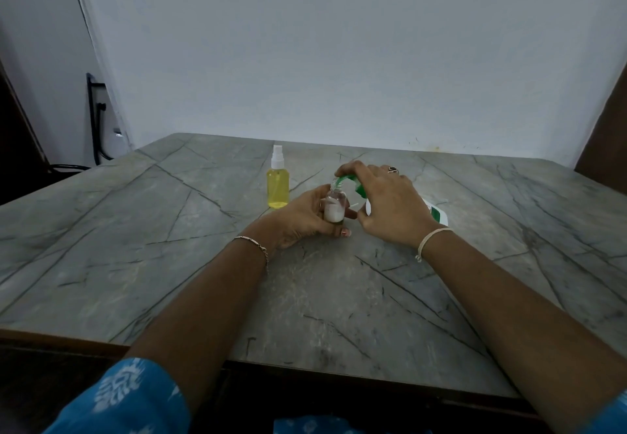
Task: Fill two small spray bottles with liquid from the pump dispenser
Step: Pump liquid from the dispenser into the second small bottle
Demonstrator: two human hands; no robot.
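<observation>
A single wide-angle view looks from the person's head, forward and down across the worktop (169, 230). Both forearms reach in from the bottom edge, so the near edge of the worktop sits close under the lens. The far edge meets a pale wall (339, 60) filling the upper half. Straight lines bow toward the corners.

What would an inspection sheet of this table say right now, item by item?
Surface: grey marble-patterned table, dry where visible.
Job's things: clear small bottle, uncapped, partly filled with white liquid; yellow spray bottle, capped, standing behind; pump dispenser, its green nozzle over the clear bottle's mouth.
Clutter: nothing seen.
Hands: left hand grips the clear bottle; right hand presses the pump.
Cables: black cable at the far left wall.
Surroundings: plain pale wall.
</observation>
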